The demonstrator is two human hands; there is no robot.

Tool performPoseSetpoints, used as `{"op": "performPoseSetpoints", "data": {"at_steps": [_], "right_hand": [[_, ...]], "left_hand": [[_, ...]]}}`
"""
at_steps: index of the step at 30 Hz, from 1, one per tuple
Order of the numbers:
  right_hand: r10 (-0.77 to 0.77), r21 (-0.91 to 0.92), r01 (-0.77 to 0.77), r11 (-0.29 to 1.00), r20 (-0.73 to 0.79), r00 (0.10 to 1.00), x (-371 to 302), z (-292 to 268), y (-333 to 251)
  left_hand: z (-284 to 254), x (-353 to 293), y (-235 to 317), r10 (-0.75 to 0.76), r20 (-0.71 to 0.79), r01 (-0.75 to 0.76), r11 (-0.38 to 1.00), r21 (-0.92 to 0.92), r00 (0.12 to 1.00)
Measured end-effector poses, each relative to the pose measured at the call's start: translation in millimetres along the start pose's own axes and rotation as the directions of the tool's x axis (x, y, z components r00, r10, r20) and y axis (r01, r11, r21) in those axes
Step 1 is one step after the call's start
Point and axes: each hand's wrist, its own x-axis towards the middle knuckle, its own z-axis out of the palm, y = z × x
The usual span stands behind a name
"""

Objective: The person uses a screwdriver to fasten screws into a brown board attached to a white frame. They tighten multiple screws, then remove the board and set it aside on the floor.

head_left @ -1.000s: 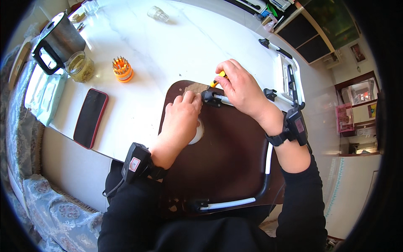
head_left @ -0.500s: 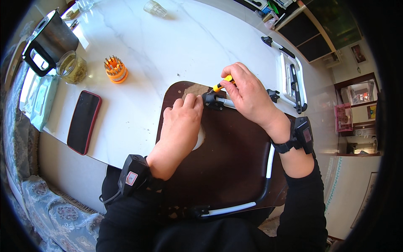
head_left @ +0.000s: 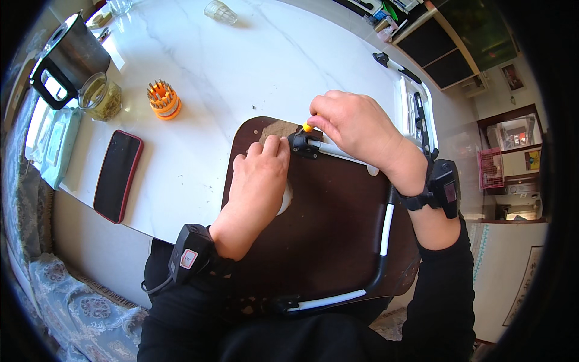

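Note:
A screwdriver (head_left: 308, 127) with a yellow handle is in my right hand (head_left: 360, 128), its fingers closed around it and hiding most of the handle. Its lower end meets a black plastic bracket (head_left: 303, 145) on a dark brown board (head_left: 325, 223) with rounded corners. From that bracket a white metal tube (head_left: 332, 148) runs right, under my right hand. My left hand (head_left: 260, 178) lies over the board's left part with fingers curled together, tips beside the bracket; what they press or hold is hidden. A bent black and white tube leg (head_left: 386, 230) follows the board's right and near sides.
On the white marble-look table (head_left: 199, 157) stand an orange bit holder (head_left: 163, 102), a phone (head_left: 118, 175), a glass jar (head_left: 100, 98), a kettle (head_left: 75, 54) and a tipped drinking glass (head_left: 221, 12). Another black and white frame (head_left: 416, 105) lies at the right edge.
My right hand has turned over the screwdriver, wrist moving slightly right and down, so less of the yellow handle shows. The left hand stays nearly still.

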Motion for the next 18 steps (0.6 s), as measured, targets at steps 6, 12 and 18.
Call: {"op": "performPoseSetpoints", "data": {"at_steps": [6, 12, 18], "right_hand": [[-0.175, 0.053, 0.173, 0.984, 0.045, 0.984, 11, -2, 14], [-0.324, 0.076, 0.316, 0.946, 0.130, 0.937, 14, -6, 15], [-0.351, 0.094, 0.338, 0.936, 0.198, 0.915, 12, -9, 19]], "left_hand": [[2, 0, 1, -0.007, 0.006, 0.007, 1.000, 0.007, 1.000], [8, -3, -3, 0.057, -0.104, -0.056, 0.998, 0.012, 0.993], [13, 4, -6, 0.005, -0.161, -0.027, 0.990, -0.136, 0.987]]}}
